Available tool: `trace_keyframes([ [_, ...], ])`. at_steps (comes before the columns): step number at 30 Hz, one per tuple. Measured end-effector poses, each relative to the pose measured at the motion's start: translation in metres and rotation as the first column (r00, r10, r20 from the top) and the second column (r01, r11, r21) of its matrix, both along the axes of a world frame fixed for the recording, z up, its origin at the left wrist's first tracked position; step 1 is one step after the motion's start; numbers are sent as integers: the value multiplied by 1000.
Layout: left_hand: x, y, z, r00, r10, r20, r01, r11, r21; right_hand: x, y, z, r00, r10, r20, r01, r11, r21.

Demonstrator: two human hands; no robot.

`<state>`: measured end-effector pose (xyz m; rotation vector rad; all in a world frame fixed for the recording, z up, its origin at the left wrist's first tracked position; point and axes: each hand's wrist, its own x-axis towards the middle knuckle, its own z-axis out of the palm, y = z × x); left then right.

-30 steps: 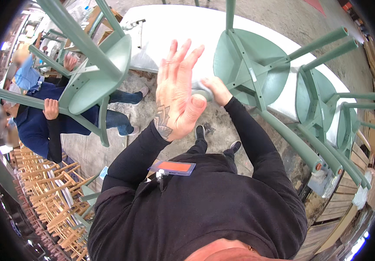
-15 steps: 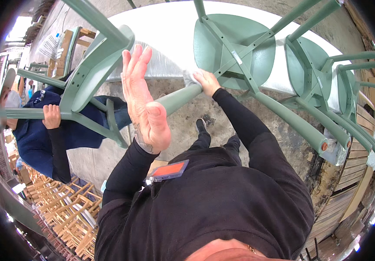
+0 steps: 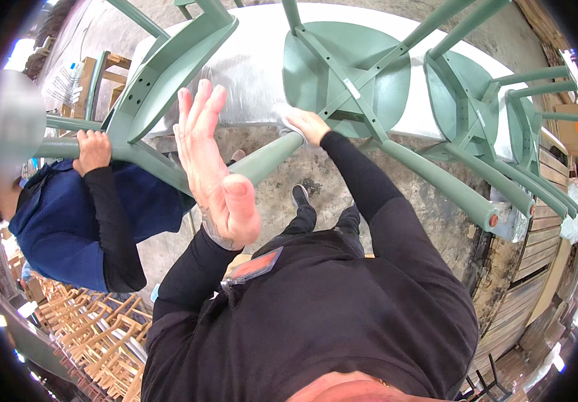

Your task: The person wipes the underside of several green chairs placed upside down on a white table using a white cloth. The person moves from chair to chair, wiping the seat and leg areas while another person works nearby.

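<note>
My left hand (image 3: 216,177) is raised, its fingers stretched out, in front of a green chair leg (image 3: 269,159); I cannot tell whether it touches the wood. My right hand (image 3: 312,126) holds a pale cloth (image 3: 281,115) against the far end of that leg. The leg appears to belong to the tilted green chair (image 3: 185,84) on the left, though my left hand hides part of it. A co-worker's hand (image 3: 92,151) grips another bar of that chair. To the right, an upturned green chair (image 3: 349,77) rests seat-down on a white-covered table (image 3: 245,74).
More upturned green chairs (image 3: 466,100) line the table's right side, their legs jutting toward me. A co-worker in dark blue (image 3: 74,228) stands close on my left. Behind them are stacked wooden chair frames (image 3: 101,335). Slatted wood (image 3: 537,258) lies along the right.
The co-worker has come closer, and the left chair has shifted right and tilted. My right hand and cloth stay at the leg's end; my left hand remains raised with fingers stretched.
</note>
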<state>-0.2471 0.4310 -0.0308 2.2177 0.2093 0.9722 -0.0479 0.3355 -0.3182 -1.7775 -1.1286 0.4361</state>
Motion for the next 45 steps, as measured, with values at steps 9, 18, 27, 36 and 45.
trace_keyframes([
  [9,-11,7,-14,989,124,-83,-122,992,27,-129,23,197,920,176,-349,8,884,467],
  [18,-8,8,4,988,14,-151,-1,996,86,-54,8,-1,799,-485,-356,517,856,-4],
  [27,-10,9,8,958,-22,-287,40,998,57,-27,34,148,102,253,-962,532,803,268],
  [36,-5,21,17,852,-223,-473,77,948,-308,156,138,243,732,38,-680,607,418,676],
  [45,9,24,31,724,-185,-665,-29,955,-297,229,262,214,778,-627,26,467,607,643],
])
